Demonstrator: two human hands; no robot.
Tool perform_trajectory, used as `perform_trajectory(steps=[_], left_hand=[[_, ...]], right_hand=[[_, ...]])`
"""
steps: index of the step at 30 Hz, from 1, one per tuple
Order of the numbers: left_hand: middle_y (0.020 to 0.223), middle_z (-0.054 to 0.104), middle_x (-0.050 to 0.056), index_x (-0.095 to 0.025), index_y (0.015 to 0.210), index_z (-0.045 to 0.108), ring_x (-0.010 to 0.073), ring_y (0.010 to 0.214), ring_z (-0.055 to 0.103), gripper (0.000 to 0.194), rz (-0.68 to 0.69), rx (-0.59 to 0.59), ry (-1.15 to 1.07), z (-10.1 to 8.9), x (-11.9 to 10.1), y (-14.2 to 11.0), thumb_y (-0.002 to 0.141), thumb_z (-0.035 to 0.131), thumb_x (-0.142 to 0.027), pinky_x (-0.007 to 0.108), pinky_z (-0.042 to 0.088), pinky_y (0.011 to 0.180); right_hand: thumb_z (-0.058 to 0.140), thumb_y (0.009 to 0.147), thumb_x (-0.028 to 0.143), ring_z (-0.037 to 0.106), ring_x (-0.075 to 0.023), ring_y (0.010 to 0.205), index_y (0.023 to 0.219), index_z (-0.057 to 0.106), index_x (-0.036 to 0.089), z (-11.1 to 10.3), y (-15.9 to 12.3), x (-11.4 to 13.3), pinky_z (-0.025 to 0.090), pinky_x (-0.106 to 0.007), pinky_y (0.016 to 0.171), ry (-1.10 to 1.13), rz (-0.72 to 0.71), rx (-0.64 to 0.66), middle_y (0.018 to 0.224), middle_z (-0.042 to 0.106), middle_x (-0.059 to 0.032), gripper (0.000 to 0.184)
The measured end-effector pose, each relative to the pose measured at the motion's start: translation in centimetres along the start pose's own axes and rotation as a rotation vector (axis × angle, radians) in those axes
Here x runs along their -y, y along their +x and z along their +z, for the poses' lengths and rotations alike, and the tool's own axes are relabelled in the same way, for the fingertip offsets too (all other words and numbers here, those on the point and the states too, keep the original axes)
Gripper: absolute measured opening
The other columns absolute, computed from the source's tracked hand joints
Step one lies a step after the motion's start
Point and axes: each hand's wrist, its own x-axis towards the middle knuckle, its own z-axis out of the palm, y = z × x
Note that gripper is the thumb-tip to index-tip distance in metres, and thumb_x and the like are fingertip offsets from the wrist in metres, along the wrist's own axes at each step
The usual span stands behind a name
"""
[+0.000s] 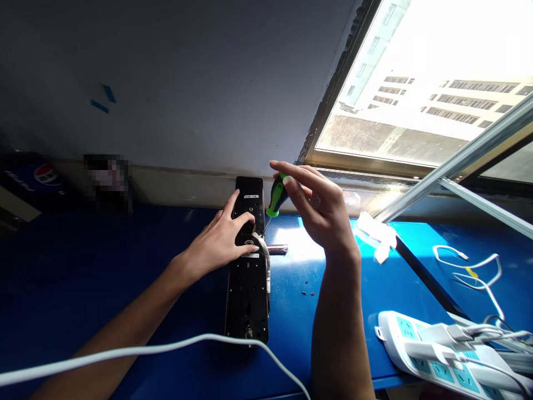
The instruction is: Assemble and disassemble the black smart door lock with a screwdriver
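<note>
A long black door lock body lies lengthwise on the blue table, with screw holes, small labels and a white-sleeved cable along its right side. My left hand rests across its upper half, fingers spread and pressing on the surface. In my right hand is a green and black screwdriver, gripped by its handle and tilted. Its shaft points down to the right edge of the lock near the cable; the exact tip contact is hard to make out. A dark rod sticks out beside the cable.
Several tiny black screws lie right of the lock. A white power strip full of plugs sits at the lower right, with a white cable behind it. Crumpled white paper lies near the metal frame. Another white cable crosses the foreground.
</note>
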Motion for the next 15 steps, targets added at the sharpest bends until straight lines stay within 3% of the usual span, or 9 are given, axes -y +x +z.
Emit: perform_trajectory(steps=[3,6,10,15], left_hand=[[0.178,-0.006,0.003,-0.03,0.128,0.066,0.0468,0.15,0.042,0.052,0.039,-0.027,0.007,0.23,0.16,-0.06,0.081,0.084,-0.044,0.063,0.042,0.122],[0.178,-0.006,0.0,-0.031,0.126,0.067,0.047,0.151,0.04,0.049,0.046,-0.019,-0.018,0.34,0.25,-0.08,0.082,0.084,-0.043,0.062,0.04,0.124],[0.178,-0.006,-0.002,-0.031,0.125,0.069,0.0478,0.155,0.032,0.045,0.07,-0.014,-0.029,0.45,0.35,-0.05,0.083,0.084,-0.041,0.062,0.035,0.127],[0.177,-0.004,-0.001,-0.031,0.125,0.069,0.0473,0.159,0.023,0.042,0.12,-0.007,-0.023,0.45,0.28,-0.05,0.085,0.082,-0.038,0.062,0.034,0.127]], right_hand=[[0.061,0.101,0.022,0.068,-0.0226,0.127,0.138,0.07,0.031,-0.24,-0.14,0.42,0.063,-0.042,0.104,0.083,0.018,0.08,0.134,0.073,-0.0013,0.039],[0.073,0.095,0.02,0.073,-0.0194,0.109,0.126,0.077,0.029,-0.22,-0.19,0.48,0.066,-0.037,0.094,0.019,-0.019,0.061,0.117,0.076,-0.0015,0.033],[0.083,0.086,0.025,0.07,-0.0178,0.096,0.116,0.081,0.027,0.27,-0.12,0.3,0.066,-0.032,0.077,-0.06,-0.021,-0.043,0.103,0.068,-0.0028,0.03],[0.067,0.098,0.02,0.069,-0.0212,0.124,0.136,0.07,0.028,-0.31,-0.32,0.74,0.064,-0.038,0.099,0.106,0.05,0.11,0.128,0.073,-0.0032,0.039]])
